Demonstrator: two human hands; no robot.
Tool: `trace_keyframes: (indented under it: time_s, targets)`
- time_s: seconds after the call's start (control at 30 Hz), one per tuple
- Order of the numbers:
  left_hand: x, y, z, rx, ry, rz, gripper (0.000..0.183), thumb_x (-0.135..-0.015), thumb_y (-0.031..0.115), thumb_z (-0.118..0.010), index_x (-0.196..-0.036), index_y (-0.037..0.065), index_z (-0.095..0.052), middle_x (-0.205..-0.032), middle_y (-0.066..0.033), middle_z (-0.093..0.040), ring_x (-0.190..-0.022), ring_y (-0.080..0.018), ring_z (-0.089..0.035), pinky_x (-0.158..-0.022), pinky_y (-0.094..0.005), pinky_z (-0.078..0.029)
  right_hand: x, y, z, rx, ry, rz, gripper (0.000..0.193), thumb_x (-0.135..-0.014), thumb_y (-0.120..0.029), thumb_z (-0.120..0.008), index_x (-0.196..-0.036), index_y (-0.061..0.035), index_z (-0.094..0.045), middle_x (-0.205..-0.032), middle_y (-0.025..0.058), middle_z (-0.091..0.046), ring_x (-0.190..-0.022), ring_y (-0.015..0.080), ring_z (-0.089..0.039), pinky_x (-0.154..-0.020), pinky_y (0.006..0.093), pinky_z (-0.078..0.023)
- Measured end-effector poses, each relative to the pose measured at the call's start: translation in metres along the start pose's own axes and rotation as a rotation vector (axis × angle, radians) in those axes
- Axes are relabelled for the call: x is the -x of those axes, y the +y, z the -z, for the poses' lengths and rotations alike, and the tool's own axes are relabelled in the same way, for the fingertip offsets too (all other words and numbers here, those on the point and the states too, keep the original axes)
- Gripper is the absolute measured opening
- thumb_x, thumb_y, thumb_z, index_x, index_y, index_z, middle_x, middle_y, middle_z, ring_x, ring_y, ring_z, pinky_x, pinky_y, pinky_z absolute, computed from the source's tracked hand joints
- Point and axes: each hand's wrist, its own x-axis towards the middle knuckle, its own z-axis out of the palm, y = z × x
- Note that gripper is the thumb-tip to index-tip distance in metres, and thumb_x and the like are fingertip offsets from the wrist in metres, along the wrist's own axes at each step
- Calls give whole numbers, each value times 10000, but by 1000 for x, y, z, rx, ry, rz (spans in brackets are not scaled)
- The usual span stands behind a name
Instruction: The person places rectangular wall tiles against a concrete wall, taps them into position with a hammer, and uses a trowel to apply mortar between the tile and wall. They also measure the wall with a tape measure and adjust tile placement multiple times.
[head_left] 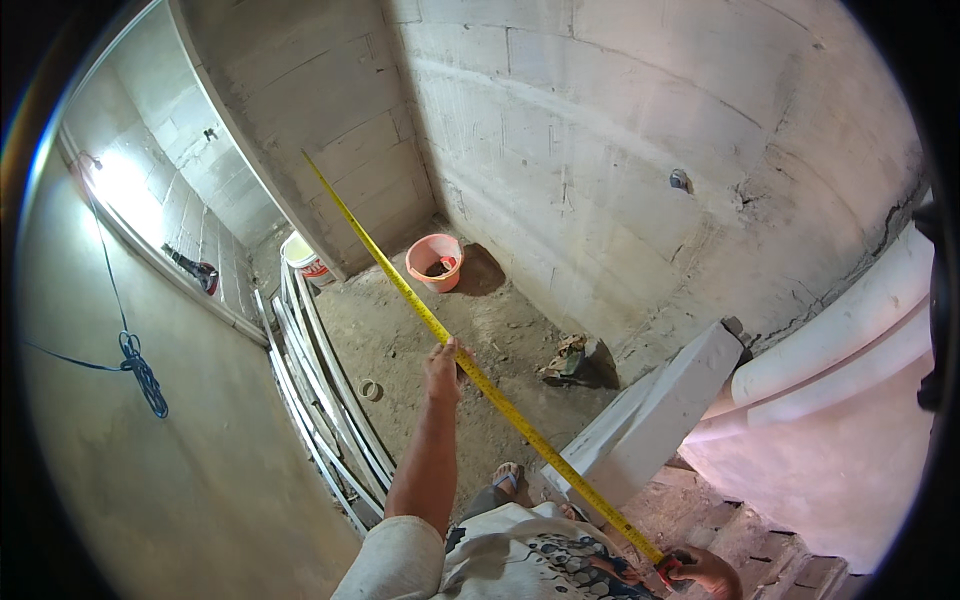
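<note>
A long yellow tape measure blade [520, 425] stretches diagonally in front of me, from low right up to the far block wall, where its tip lies against or close to the wall; I cannot tell if it touches. My left hand [443, 370] is closed around the blade about midway, arm reaching forward. Down at the lower right, near my body, my right hand [708, 570] grips the red and black tape measure case [672, 568], partly hidden by the fingers.
An orange bucket [434, 262] stands in the far corner, a white bucket [300, 255] left of it. Long white strips [325, 385] lie along the left wall. To the right are a white block [650, 420] and large white pipes [840, 330]. Blue cord [140, 375] hangs left.
</note>
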Motion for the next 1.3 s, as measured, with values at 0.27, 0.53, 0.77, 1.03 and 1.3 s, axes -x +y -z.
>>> trace_keyframes:
  time_s: [0.27,0.53,0.77,1.03,1.3]
  targets:
    - [-31,-2,-3,-41,53,14,237,-994,256,-505,-1066,39,-566,-902,-98,-652,-745,-217,-646,-672,-362,-551,-18,5,-8,111,176,103,539,-674,-164,-801,-1165,-18,-635,-1071,119,-645,-1040,206,-589,-904,327,-460]
    - [-31,-19,3,8,-17,-52,191,-977,218,-528,-990,28,-548,-846,-96,-624,-723,-198,-627,-644,-326,-542,-51,18,-23,256,306,196,437,-649,-194,-773,-1042,-27,-679,-1049,91,-639,-965,169,-602,-858,302,-471]
    - [-20,-20,5,-50,-74,-51,249,-977,256,-508,-1126,57,-528,-989,-110,-665,-884,-215,-658,-759,-346,-559,-46,22,-27,329,323,196,486,-706,-223,-698,-1173,-102,-643,-1135,146,-560,-1065,280,-573,-921,345,-456]
    - [8,-14,-9,-129,42,14,283,-1001,207,-454,-1224,34,-462,-1048,-126,-675,-916,-242,-673,-771,-362,-570,-38,20,-34,488,345,233,538,-712,-301,-726,-1222,-162,-626,-1132,160,-546,-1074,315,-562,-926,372,-459]
    - [12,-21,0,-144,-5,12,269,-999,222,-462,-1197,43,-501,-1028,-114,-679,-898,-230,-676,-759,-358,-572,-34,17,-40,485,357,251,547,-717,-305,-729,-1230,-149,-617,-1122,178,-548,-1048,318,-570,-906,366,-461]
